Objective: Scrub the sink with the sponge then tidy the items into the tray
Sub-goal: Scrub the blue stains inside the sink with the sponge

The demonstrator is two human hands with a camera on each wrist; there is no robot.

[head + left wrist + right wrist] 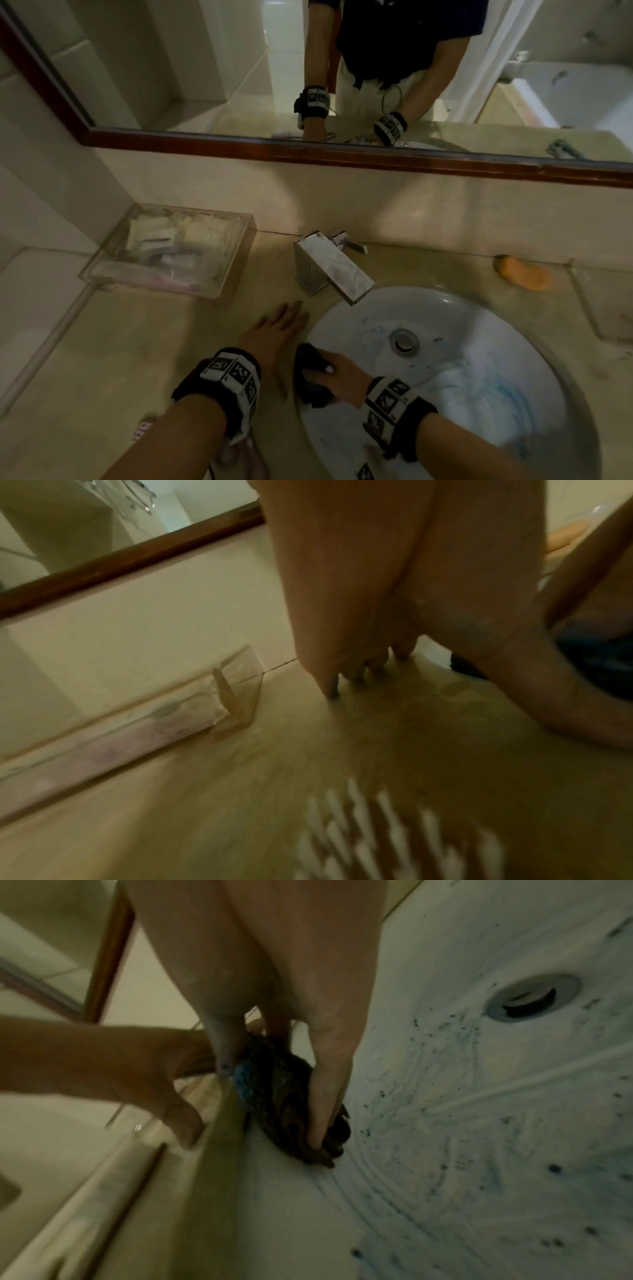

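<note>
My right hand (330, 371) grips a dark blue sponge (310, 368) and holds it against the left inner wall of the white sink (455, 346). In the right wrist view the sponge (284, 1096) sits pinched between my fingers (325, 1096) just under the sink's rim. Blue smears and specks streak the basin around the drain (404, 341). My left hand (277, 337) lies flat on the beige counter beside the sink, fingers straight; the left wrist view shows its fingertips (356, 669) touching the counter. A clear tray (171, 250) with several small items stands at the back left.
A square metal faucet (329, 267) juts over the sink's back edge. An orange soap-like piece (524, 272) lies on the counter at the back right. A pink-and-white item (142, 431) lies near the counter's front edge. A wood-framed mirror (308, 150) runs along the wall.
</note>
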